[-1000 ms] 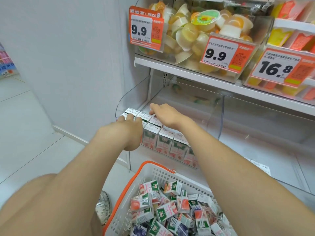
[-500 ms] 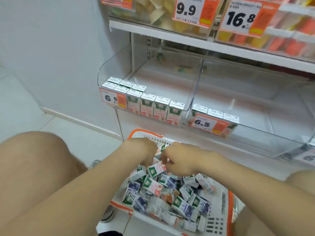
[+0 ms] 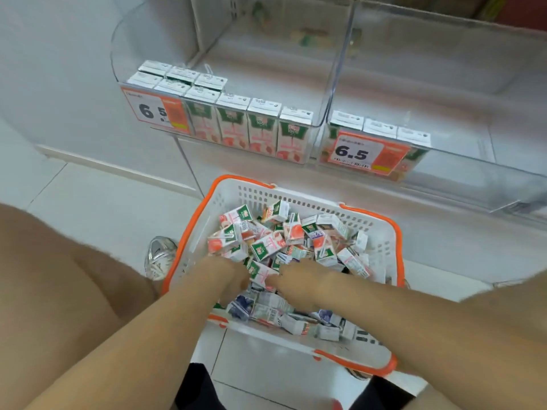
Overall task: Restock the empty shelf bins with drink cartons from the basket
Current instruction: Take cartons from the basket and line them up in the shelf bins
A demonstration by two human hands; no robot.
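Drink cartons (image 3: 262, 128) are lined only along the front of the shelf bins (image 3: 444, 69) at upper frame; most are left in the basket (image 3: 381, 247), where the left hand (image 3: 228, 276) and right hand (image 3: 299, 281) are buried, grip unclear.

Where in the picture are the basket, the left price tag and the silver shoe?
basket (image 3: 313, 199): head view, on its far white wall.
left price tag (image 3: 148, 110): head view, on the printed 6.
silver shoe (image 3: 159, 257): head view, on its upper.

cartons (image 3: 268, 247) in basket (image 3: 381, 241), bins (image 3: 334, 84) behind
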